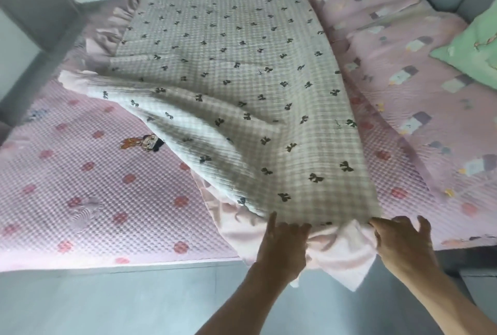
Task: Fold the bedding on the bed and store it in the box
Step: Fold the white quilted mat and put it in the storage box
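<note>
On bed (80,186), hands apparently pinch quilt (242,70).

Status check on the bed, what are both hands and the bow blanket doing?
Left hand and right hand grip the bow blanket near edge. Partly folded, left side rumpled. No box visible.

Both bare forearms reach forward and up from the bottom of the view, side by side and slightly converging toward the wrists. The left hand (282,243) lies palm down, back of the hand facing up, fingers bent over and pressed into the pink ruffled hem of the checked blanket (242,65), thumb stretched out to the left. The right hand (403,243) sits just beside it, apart, also palm down, its fingers curled and clamped around a bunch of the same hem, knuckles raised. Neither wrist is covered by a sleeve.
</note>
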Motion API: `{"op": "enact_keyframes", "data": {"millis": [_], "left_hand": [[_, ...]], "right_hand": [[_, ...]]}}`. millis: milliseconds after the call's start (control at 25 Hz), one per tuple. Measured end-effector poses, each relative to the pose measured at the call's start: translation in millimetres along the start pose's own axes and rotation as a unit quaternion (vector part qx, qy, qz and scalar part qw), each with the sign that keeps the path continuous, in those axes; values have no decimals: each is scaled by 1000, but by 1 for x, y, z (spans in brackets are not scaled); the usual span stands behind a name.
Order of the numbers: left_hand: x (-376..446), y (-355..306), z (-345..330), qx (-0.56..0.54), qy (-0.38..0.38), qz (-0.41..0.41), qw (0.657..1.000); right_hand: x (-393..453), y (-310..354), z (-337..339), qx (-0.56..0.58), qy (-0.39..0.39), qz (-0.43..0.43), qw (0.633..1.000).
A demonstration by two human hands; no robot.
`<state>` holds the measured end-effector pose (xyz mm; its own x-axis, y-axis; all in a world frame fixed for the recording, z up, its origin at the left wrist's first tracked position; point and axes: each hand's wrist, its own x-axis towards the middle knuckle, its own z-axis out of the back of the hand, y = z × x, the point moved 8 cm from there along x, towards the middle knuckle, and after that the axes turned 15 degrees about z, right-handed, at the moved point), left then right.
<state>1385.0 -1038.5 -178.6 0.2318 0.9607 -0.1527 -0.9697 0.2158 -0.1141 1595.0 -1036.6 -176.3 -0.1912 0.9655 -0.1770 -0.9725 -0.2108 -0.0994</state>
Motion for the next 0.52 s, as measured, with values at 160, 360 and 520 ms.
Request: {"op": "enact_keyframes", "data": {"millis": [160, 360, 520], "left_hand": [[1, 57, 6, -10, -41, 78, 996], [16, 212, 31, -45, -100, 199, 974], [21, 360, 41, -72, -108, 254, 958]], "right_hand": [[22, 50, -8, 9, 91, -1, 996], [90, 201, 23, 82, -40, 93, 991], [158, 343, 34, 114, -57, 145, 981]]}}
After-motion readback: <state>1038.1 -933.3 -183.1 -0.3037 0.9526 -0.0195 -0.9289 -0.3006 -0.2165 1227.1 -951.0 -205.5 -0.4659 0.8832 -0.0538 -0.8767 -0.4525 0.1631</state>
